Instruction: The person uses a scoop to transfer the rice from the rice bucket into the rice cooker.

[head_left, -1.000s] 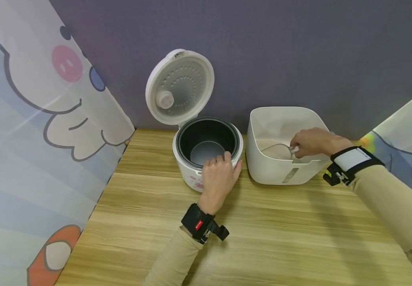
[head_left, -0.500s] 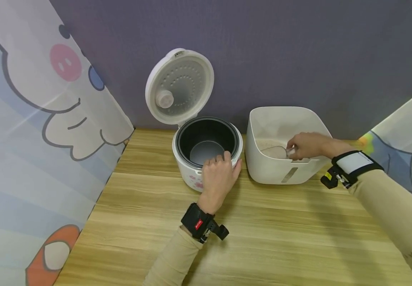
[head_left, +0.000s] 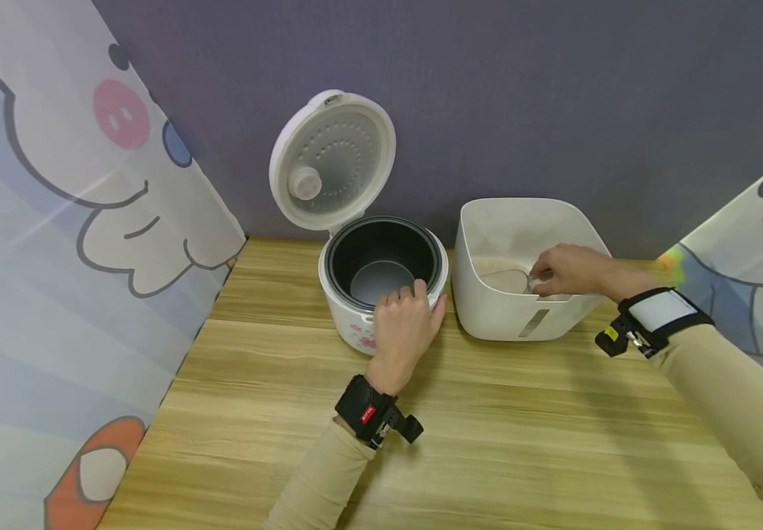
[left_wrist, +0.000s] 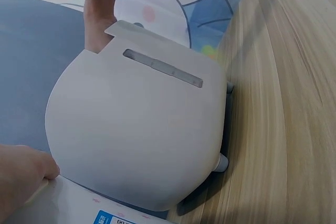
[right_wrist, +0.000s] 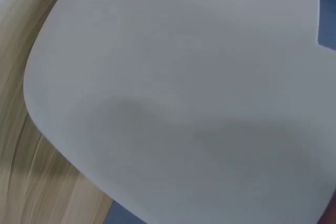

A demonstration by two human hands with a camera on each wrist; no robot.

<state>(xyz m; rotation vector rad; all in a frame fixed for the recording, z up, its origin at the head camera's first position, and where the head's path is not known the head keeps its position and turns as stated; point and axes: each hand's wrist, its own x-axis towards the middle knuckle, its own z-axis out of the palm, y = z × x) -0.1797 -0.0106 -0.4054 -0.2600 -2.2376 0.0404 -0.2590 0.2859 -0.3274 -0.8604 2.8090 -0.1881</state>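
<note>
A white rice cooker (head_left: 348, 320) with pink flowers stands on the table, lid (head_left: 344, 158) raised and dark inner pot (head_left: 384, 254) bare inside. My left hand (head_left: 402, 324) grips its front rim, fingers curled over the edge and thumb along the right side. To the right is a white rice bin (head_left: 497, 316) with pale grains (head_left: 487, 265) at its bottom. Reaching inside over the notched front edge, my right hand (head_left: 568, 269) holds a clear scoop (head_left: 507, 280) by its handle, the bowl down among the grains. In the right wrist view the bin wall (right_wrist: 178, 77) hides the scoop.
Both containers sit near the back of the wooden table (head_left: 487, 442), close to a dark purple wall (head_left: 520, 96). A cartoon-print sheet (head_left: 43, 294) borders the left side. A narrow window (left_wrist: 163, 68) shows in the bin's front, in the left wrist view.
My right hand has shifted slightly left and down inside the bin, and less of the scoop's handle shows now. My left hand stays on the cooker's rim.
</note>
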